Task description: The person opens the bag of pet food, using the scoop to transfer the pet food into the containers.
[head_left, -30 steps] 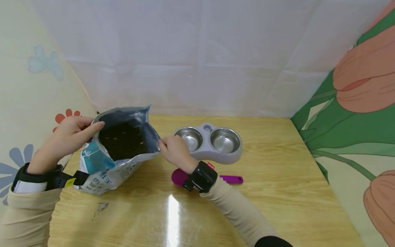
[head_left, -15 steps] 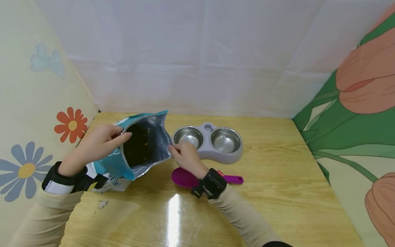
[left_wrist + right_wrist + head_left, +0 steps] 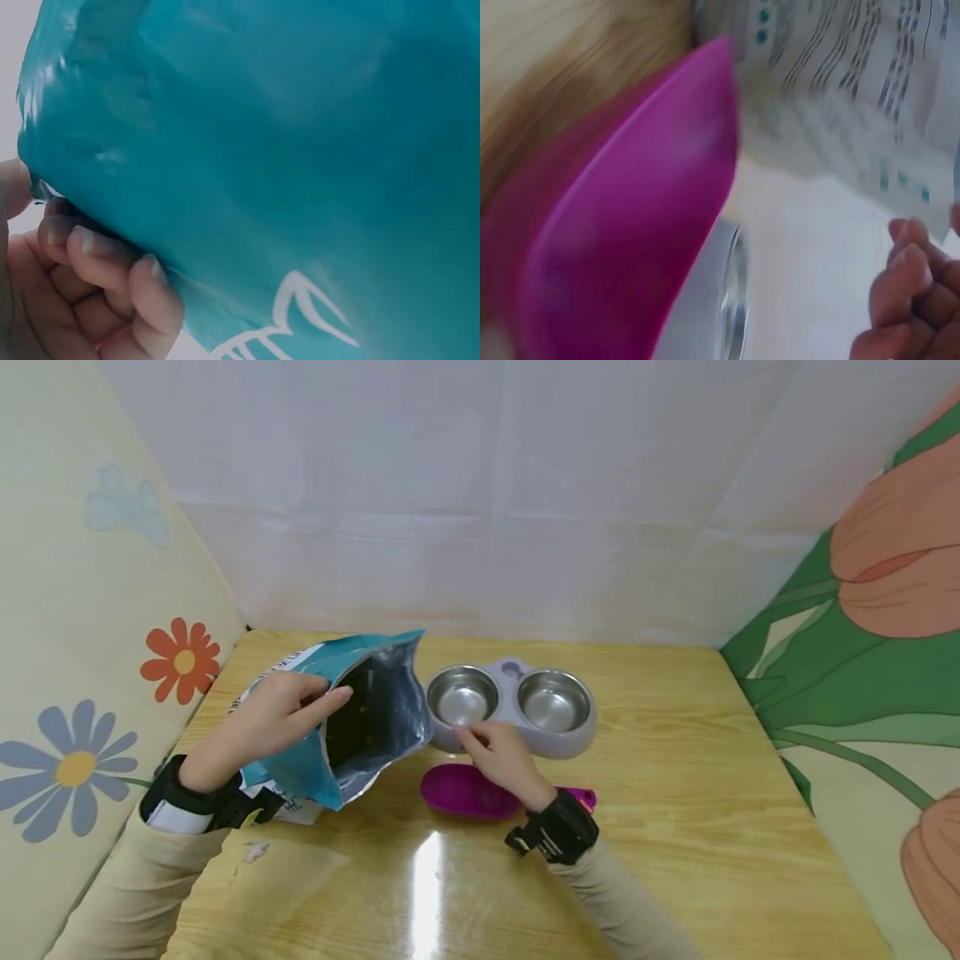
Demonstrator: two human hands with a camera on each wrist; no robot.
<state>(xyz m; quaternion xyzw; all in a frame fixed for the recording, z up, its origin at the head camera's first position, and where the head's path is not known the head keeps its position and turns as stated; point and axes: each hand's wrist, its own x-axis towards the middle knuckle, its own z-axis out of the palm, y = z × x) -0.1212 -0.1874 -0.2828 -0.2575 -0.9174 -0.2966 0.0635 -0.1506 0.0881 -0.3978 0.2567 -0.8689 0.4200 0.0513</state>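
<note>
A teal and white foil bag (image 3: 296, 770) leans to the right on the table, its mouth wide apart and dark contents (image 3: 347, 727) inside. My left hand (image 3: 277, 714) pinches the left rim of the bag between thumb and fingers; in the left wrist view the fingers (image 3: 101, 277) curl under the teal film (image 3: 262, 135). My right hand (image 3: 508, 762) is off the bag, its fingers loosely bent with nothing in them. It hovers over a magenta scoop (image 3: 465, 792), partly covering the handle. The right wrist view has the scoop (image 3: 641, 210) blurred and large.
Behind the scoop stands a grey double feeder (image 3: 508, 703) with two steel bowls (image 3: 462, 697). White sheeting (image 3: 487, 527) backs the wooden table (image 3: 675, 777), with painted walls on both sides. A worn patch (image 3: 255, 852) marks the table's front left.
My left hand has moved right and tipped the bag's mouth over to the right. My right hand has let go of the bag's right edge and drawn back over the scoop.
</note>
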